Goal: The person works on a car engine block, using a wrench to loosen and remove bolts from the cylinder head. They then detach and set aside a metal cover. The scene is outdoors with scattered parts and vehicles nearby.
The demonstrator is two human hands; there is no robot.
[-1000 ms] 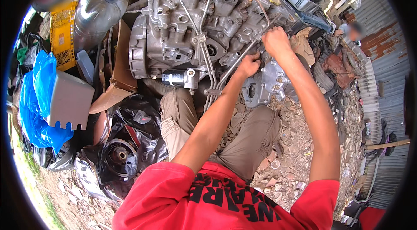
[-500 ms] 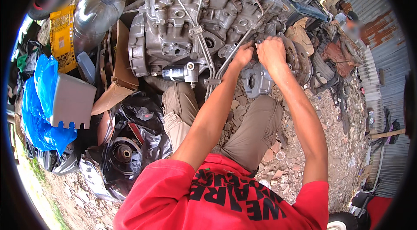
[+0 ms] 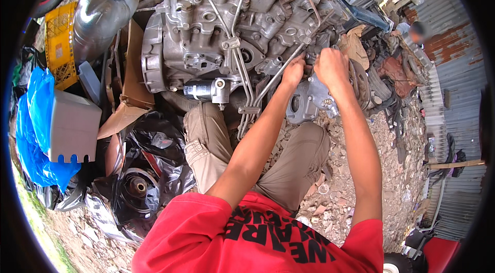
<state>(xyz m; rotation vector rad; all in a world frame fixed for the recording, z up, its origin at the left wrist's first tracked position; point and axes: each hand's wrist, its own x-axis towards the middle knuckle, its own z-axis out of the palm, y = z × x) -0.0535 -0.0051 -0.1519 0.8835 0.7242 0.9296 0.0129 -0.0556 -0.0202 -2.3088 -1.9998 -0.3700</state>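
A large grey metal engine (image 3: 216, 20) lies in front of me. Several thin metal pipes (image 3: 241, 64) run across its face, and a black cylindrical filter (image 3: 198, 90) sits low on its side. My left hand (image 3: 294, 70) is at the engine's right end, fingers curled in a pinch. Close beside it, my right hand (image 3: 331, 65) is closed like a fist, knuckles up. What either hand grips is hidden by the fingers. Just below them is a grey cast-metal housing (image 3: 301, 107) with an opening in it, near my right knee.
To the left stand a cardboard box (image 3: 131, 92), a yellow crate (image 3: 61, 41), a large clear plastic bottle (image 3: 100, 15) and a grey bin (image 3: 75, 126) with blue plastic. A black bag (image 3: 167, 144) holds metal parts. Rubble ground (image 3: 356, 170) stretches right toward a corrugated metal wall (image 3: 451, 66).
The whole view has shifted, so the engine appears slightly further left. My right hand has turned and risen a little from my left hand, and more of the grey housing shows beneath it.
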